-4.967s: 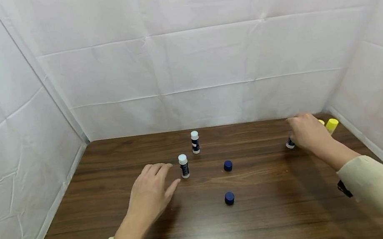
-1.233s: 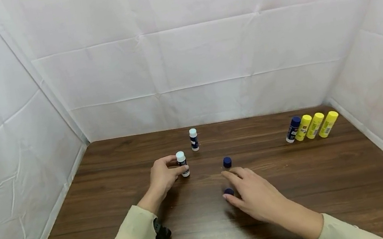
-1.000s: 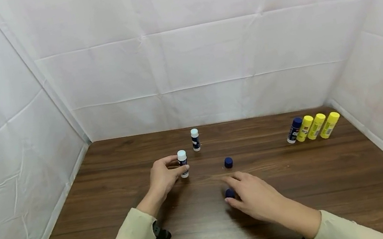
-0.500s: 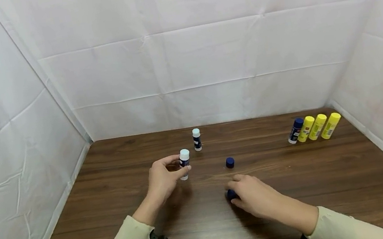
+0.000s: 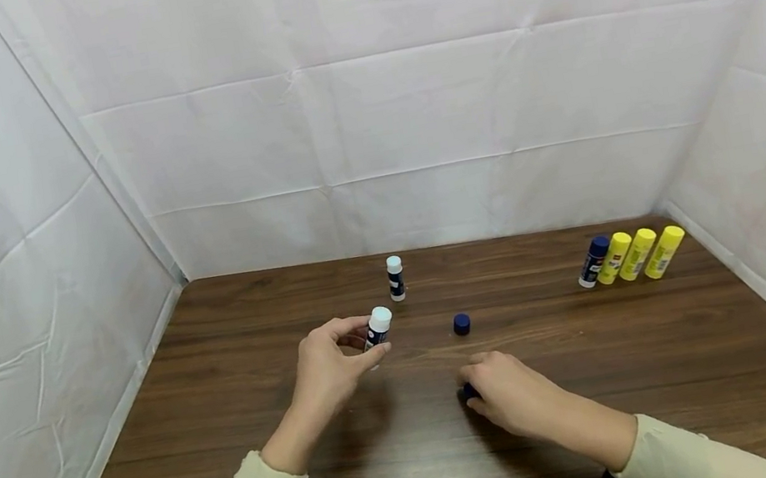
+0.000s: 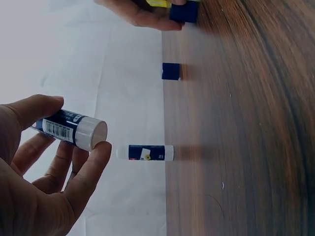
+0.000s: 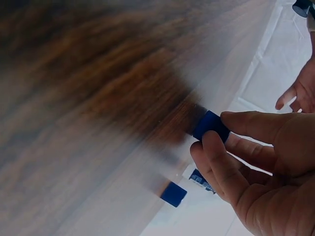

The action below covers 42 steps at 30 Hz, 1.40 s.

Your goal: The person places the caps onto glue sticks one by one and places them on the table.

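White sheeting (image 5: 408, 116), creased: I log it behind and at both sides of my landmark, the standing glue stick (image 5: 396, 279), white-topped and upright.
Table (image 5: 421, 469), dark wood-grain: carries the landmark near its rear edge.
Left hand (image 5: 324, 367): left of the landmark and nearer the wearer; thumb and fingers pinch the held glue stick (image 5: 380, 321).
Right hand (image 5: 510, 389): right of the landmark and much nearer the wearer; narrow, thumb and fingertips pinching the gripped cap (image 7: 210, 126).
Yellow glue sticks (image 5: 637, 255), three: side by side, well right of the landmark.
Blue-capped glue stick (image 5: 593, 263), one: at that row's landmark end.
Held glue stick, particulars: white-topped, barcoded label, tilted rightward, off the table, near the landmark on the wearer's side.
Loose cap (image 5: 462, 325), dark blue: on the table, near the landmark, right of it and closer to the wearer.
Gripped cap: matching blue; whether it touches the table I cannot tell.
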Motion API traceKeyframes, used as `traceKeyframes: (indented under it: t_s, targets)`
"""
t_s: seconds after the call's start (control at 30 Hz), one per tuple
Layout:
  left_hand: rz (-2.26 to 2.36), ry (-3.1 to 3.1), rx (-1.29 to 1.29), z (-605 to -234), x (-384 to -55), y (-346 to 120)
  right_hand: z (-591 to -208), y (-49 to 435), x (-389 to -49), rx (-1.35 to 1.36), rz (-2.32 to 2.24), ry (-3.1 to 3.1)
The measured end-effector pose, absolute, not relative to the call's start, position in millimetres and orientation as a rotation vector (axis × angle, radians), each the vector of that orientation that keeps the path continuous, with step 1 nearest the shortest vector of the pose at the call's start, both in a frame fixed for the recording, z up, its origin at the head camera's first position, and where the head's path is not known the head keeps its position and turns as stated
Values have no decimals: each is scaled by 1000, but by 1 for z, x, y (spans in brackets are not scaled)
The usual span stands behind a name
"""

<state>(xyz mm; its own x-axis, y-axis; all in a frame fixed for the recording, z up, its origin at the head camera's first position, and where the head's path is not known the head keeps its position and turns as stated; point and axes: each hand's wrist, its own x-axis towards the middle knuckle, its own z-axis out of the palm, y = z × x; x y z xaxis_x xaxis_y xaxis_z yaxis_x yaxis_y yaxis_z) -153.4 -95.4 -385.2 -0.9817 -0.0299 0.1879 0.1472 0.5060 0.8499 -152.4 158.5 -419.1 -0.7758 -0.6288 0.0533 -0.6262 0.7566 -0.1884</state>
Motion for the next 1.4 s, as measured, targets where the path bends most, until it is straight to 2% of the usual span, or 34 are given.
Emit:
traceKeyframes:
  t_s: [0.7, 0.97, 1.4]
  targets:
    - [-1439, -2536, -119, -382, -141, -96, -403, 159, -149, -921, -691, 3056]
    - [-1342, -2546, -142, -382, -140, -95, -396, 161, -148, -790, -996, 3007]
    - [-1072, -2484, -216, -383, -138, -97, -390, 167, -145, -727, -1430, 2936]
